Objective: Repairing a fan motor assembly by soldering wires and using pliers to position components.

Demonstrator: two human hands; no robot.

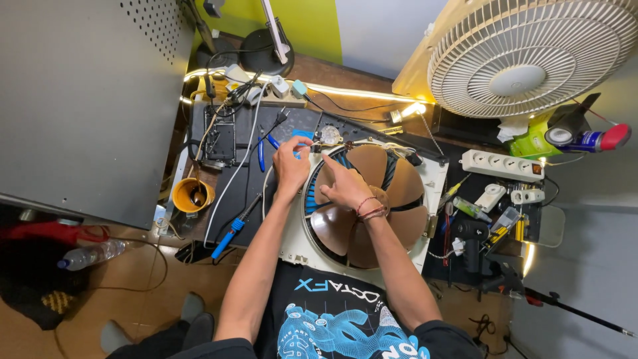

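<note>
A white square fan housing [435, 174] with brown translucent blades [399, 193] lies flat on the dark work mat. My left hand [291, 163] is at the housing's upper left corner, fingers closed around a small blue tool. My right hand [345, 184] rests on the blades with its index finger stretched toward that same corner, where thin wires run along the rim. Red string bracelets circle my right wrist.
A blue-handled soldering iron [231, 228] lies left of the housing, by an orange cup [191, 194]. A white power strip [502, 165], small tools and a black heat gun [472, 239] sit right. A large white fan [531, 53] stands behind. A grey cabinet [80, 100] fills the left.
</note>
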